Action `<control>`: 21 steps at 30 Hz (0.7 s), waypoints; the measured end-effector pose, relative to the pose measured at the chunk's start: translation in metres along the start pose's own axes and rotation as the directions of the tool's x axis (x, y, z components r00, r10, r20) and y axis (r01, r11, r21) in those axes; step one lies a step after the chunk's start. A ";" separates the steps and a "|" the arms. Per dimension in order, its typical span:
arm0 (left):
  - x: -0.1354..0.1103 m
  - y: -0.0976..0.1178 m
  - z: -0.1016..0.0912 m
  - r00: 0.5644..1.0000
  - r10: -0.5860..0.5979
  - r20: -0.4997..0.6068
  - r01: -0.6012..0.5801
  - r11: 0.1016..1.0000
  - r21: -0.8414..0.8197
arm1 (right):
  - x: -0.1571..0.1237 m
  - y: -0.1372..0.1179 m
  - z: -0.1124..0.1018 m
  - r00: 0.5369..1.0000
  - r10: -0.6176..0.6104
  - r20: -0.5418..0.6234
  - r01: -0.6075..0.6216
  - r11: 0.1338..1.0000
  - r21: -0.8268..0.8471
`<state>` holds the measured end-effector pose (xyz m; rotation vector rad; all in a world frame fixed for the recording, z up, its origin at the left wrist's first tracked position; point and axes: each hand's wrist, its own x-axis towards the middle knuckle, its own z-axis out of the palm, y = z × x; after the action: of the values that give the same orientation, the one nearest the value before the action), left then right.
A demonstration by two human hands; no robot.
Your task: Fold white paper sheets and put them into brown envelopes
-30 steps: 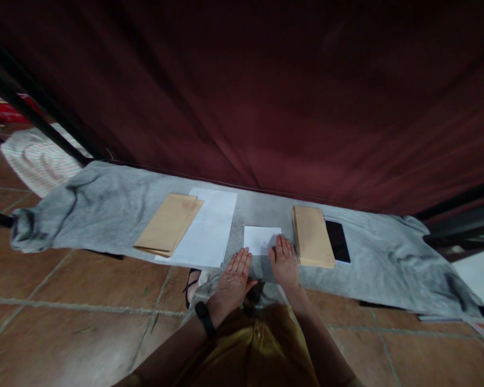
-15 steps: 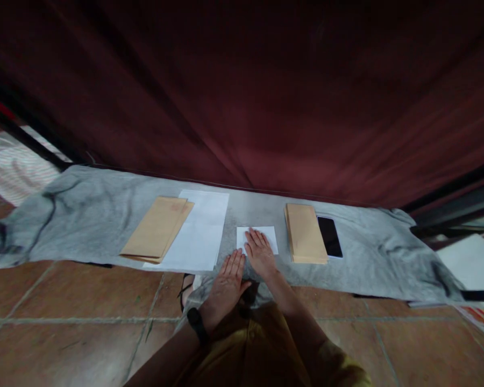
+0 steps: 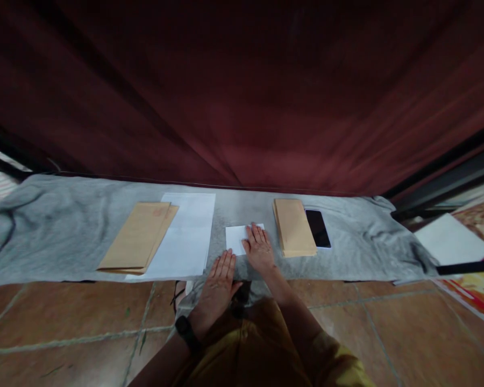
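Observation:
A small folded white paper [image 3: 236, 237] lies on a grey cloth [image 3: 64, 226] spread over the floor. My right hand [image 3: 259, 250] rests flat on the paper's right part, fingers stretched out together. My left hand [image 3: 218, 279] lies flat on the cloth just below the paper's left corner, fingers out, a dark band on its wrist. Neither hand holds anything.
Left of the paper lie white sheets [image 3: 185, 236] with brown envelopes [image 3: 139, 236] on top. To the right sits another stack of brown envelopes [image 3: 293, 227] and a dark phone [image 3: 317, 228]. A dark red curtain [image 3: 242, 97] hangs behind. Tiled floor [image 3: 64, 328] lies in front.
My right hand slid left from the paper's lower right edge onto the paper itself. The left hand stayed flat below it. The view swung to the right.

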<state>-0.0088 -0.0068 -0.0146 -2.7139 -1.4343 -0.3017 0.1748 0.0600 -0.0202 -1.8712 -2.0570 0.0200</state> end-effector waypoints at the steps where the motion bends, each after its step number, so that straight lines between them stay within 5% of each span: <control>1: 0.000 0.000 0.000 1.000 0.002 -0.003 -0.002 1.000 0.002 | -0.001 0.002 0.000 1.000 0.005 -0.011 -0.005 1.000 -0.007; 8: 0.008 -0.003 -0.005 0.999 0.004 -0.045 -0.006 0.998 -0.055 | -0.005 0.008 0.004 0.999 -0.004 -0.046 0.003 1.000 -0.024; 14: 0.056 -0.003 -0.012 0.993 -0.095 -0.075 0.085 0.988 -0.129 | -0.005 0.008 0.003 0.999 -0.017 -0.034 0.016 0.999 -0.037; 21: 0.089 -0.005 0.006 0.988 -0.151 0.037 0.154 0.983 -0.103 | -0.006 0.010 0.004 1.000 -0.023 0.015 0.024 0.998 -0.059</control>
<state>0.0371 0.0689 -0.0033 -2.7039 -1.6852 -0.3576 0.1834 0.0565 -0.0277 -1.8868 -2.1109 -0.0340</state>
